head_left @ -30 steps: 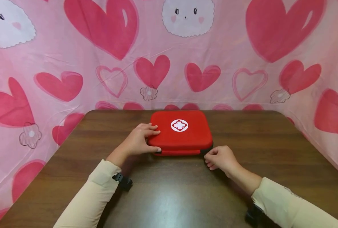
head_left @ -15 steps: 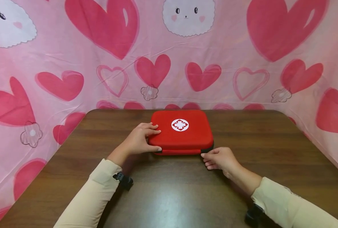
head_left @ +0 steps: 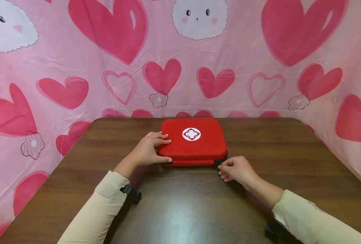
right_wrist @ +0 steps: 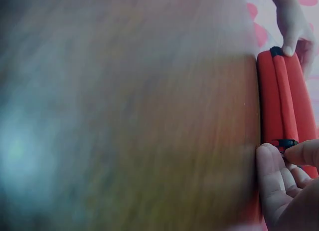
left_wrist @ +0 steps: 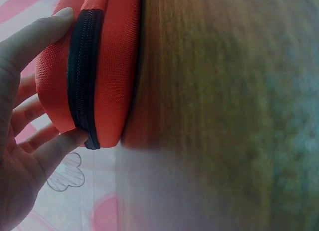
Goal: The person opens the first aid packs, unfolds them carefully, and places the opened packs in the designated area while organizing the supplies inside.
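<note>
A red zippered first-aid case (head_left: 195,145) with a white cross emblem lies closed near the table's far edge. My left hand (head_left: 148,149) grips its left front corner: the thumb (left_wrist: 52,26) presses on the front of the lid and the fingers spread over the left side. At the right front corner, my right hand (head_left: 236,171) pinches the zipper pull between thumb and forefinger. The right wrist view shows the zipper slider (right_wrist: 285,143) at those fingertips; the pull itself is mostly hidden. Black zipper tape (left_wrist: 82,71) runs round the left corner, its teeth joined there.
The case stands on a brown wood-grain table (head_left: 180,203). Behind it and along the sides hangs a pink cloth (head_left: 180,47) printed with hearts. Beige sleeves cover both forearms, with a dark strapped device (head_left: 132,194) at the left wrist.
My right hand has shifted slightly left along the front of the case, then back right to the corner. The left hand and the case have stayed in place.
</note>
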### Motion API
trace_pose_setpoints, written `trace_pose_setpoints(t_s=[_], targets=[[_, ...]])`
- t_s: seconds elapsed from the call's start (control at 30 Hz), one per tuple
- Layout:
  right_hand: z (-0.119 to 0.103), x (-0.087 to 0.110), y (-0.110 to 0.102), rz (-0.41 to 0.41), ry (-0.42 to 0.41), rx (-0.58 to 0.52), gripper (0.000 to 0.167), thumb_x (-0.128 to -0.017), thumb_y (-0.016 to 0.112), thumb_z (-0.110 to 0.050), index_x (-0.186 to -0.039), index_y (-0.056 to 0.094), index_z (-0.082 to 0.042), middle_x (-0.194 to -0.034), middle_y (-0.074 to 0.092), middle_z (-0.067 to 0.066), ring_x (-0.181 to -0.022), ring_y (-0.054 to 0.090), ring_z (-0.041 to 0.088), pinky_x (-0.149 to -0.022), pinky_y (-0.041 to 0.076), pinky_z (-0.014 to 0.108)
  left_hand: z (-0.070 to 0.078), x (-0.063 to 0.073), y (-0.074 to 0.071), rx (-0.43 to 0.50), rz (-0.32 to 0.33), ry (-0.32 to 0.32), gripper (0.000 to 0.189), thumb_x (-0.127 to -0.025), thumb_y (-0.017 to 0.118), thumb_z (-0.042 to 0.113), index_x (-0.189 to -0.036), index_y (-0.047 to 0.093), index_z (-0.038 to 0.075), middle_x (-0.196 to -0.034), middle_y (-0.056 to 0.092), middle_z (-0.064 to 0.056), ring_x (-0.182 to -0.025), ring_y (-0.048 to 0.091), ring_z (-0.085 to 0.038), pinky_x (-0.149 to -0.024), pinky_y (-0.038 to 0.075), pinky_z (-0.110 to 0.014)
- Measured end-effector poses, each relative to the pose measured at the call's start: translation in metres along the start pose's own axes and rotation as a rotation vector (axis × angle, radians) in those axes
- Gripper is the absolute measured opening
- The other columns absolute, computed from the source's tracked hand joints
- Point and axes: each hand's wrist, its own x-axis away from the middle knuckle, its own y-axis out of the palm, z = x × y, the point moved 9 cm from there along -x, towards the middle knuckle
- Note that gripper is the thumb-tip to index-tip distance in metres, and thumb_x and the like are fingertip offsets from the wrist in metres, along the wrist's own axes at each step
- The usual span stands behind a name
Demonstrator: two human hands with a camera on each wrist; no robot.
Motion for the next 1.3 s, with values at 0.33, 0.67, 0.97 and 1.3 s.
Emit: trace_pose_setpoints(t_s=[0.33,0.67,0.97,1.3], targets=[[0.004,-0.001,-0.013,-0.037,-0.044,-0.186,0.017,-0.089,0.065,0.005,-0.098,0.060,0.019,-0.085,0.070,0.019,-0.069,0.068,0.020,-0.066,0.059,0.035,-0.002,0.000,0.000,0.013,0.007,0.007,0.065,-0.069,0.087,0.039,-0.125,0.068,0.013,-0.134,0.060,-0.006,-0.130,0.045,-0.027,-0.102,0.042,-0.047],[-0.011,-0.006,-0.022,-0.104,-0.154,0.087,0.008,-0.085,0.071,0.001,-0.086,0.066,0.008,-0.076,0.068,0.015,-0.068,0.066,0.025,-0.063,0.059,0.035,-0.005,0.003,0.001,0.063,0.004,0.011,0.065,-0.069,0.088,0.035,-0.126,0.067,0.012,-0.137,0.058,-0.006,-0.135,0.042,-0.027,-0.103,0.041,-0.048],[-0.018,-0.012,-0.025,-0.172,-0.212,0.197,0.008,-0.084,0.073,-0.002,-0.084,0.067,0.004,-0.073,0.066,0.011,-0.065,0.066,0.025,-0.061,0.058,0.035,-0.006,0.003,0.002,0.060,0.003,0.016,0.067,-0.069,0.088,0.036,-0.127,0.067,0.011,-0.137,0.057,-0.007,-0.136,0.039,-0.029,-0.105,0.039,-0.050],[-0.022,-0.016,-0.035,-0.145,-0.236,0.317,0.006,-0.086,0.072,-0.002,-0.085,0.068,0.002,-0.075,0.067,0.009,-0.068,0.066,0.024,-0.062,0.058,0.034,-0.001,0.002,0.001,0.030,0.013,0.024,0.066,-0.068,0.088,0.037,-0.125,0.067,0.010,-0.135,0.059,-0.008,-0.134,0.041,-0.030,-0.103,0.041,-0.049]])
